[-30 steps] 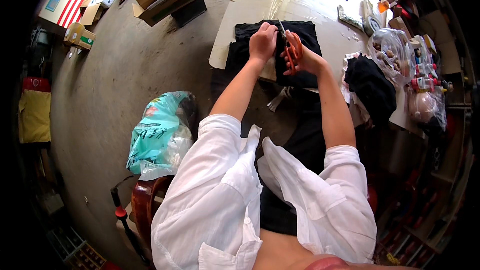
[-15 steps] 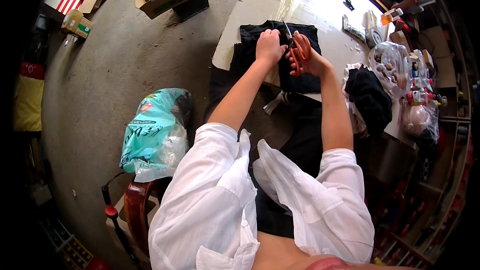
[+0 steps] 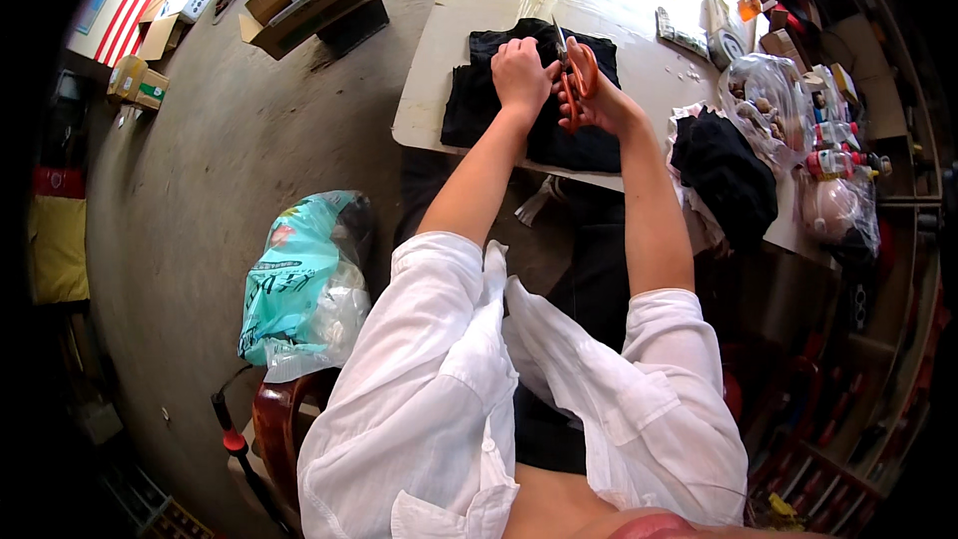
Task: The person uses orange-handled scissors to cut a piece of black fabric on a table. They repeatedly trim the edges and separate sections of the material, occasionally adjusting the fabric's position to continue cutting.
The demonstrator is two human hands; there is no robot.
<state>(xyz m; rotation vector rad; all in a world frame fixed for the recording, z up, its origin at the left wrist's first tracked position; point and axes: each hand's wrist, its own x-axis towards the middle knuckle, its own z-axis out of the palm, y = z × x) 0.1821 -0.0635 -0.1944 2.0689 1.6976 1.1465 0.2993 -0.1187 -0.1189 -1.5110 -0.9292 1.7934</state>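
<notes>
Black cloth (image 3: 574, 150) lies folded near the front edge of the pale table. My right hand (image 3: 611, 105) is closed around orange-handled scissors (image 3: 583, 80), whose metal blades point away from me over the cloth. Just left of the blades, my left hand (image 3: 521, 75) presses on the cloth with bent fingers, gripping some of it; the fingertips are partly hidden. Its thumb is close to the scissors. Whether the blades touch the cloth cannot be made out.
On the table (image 3: 429, 105), a heap of black fabric (image 3: 726, 180) lies at the right, beside a clear plastic bag (image 3: 763, 100) and small bottles (image 3: 833, 148). A turquoise plastic bag (image 3: 294, 265) sits left of me by a wooden chair (image 3: 274, 419). An open carton (image 3: 314, 0) stands farther off.
The view has shifted, so the table sits slightly higher and to the left. The cloth near my left hand lies flatter on the table. Both hands keep their holds.
</notes>
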